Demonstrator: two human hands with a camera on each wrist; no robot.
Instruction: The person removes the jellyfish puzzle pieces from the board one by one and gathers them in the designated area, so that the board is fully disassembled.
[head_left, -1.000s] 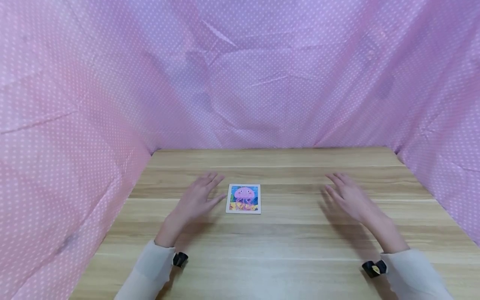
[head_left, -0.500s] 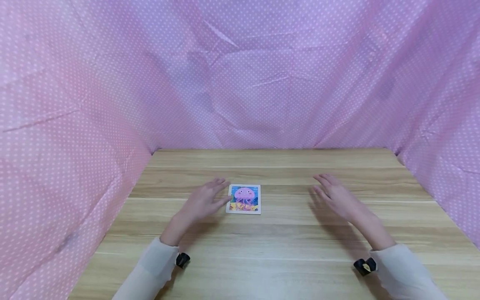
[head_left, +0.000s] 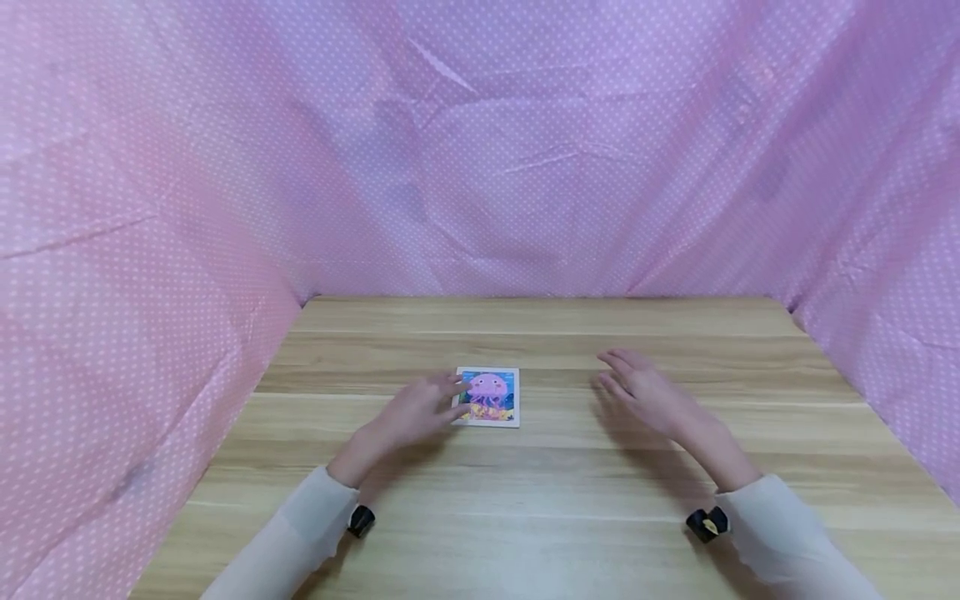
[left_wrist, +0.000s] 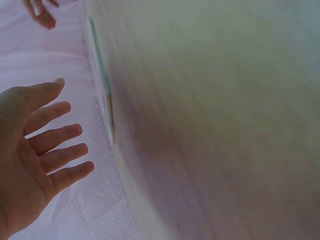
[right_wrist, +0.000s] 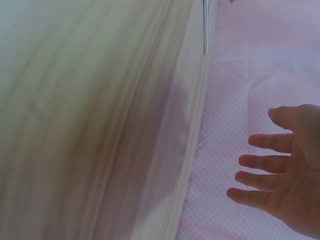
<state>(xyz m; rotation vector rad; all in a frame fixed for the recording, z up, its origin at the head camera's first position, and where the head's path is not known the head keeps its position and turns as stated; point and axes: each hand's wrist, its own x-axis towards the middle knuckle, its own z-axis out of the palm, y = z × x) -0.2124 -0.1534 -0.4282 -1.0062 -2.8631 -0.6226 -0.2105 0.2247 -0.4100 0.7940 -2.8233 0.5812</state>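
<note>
A flat, white-bordered picture (head_left: 491,398) of a pink jellyfish lies face up on the wooden table (head_left: 510,533). My left hand (head_left: 416,408) hovers over its left edge, with fingertips overlapping the border in the head view. In the left wrist view the left hand (left_wrist: 35,145) has its fingers spread and holds nothing; the picture's thin edge (left_wrist: 102,80) shows beside it. To the right of the picture, my right hand (head_left: 652,396) is held above the table, fingers extended toward it. The right wrist view shows that hand (right_wrist: 285,170) with spread fingers and nothing in it.
Pink polka-dot cloth (head_left: 480,167) hangs behind the table and along both sides. A black wrist device (head_left: 362,522) sits at the left sleeve, and another black device (head_left: 707,525) at the right sleeve.
My left hand has moved right, from beside the picture to over its left edge. My right hand has moved left, closer to the picture. The picture stays in place.
</note>
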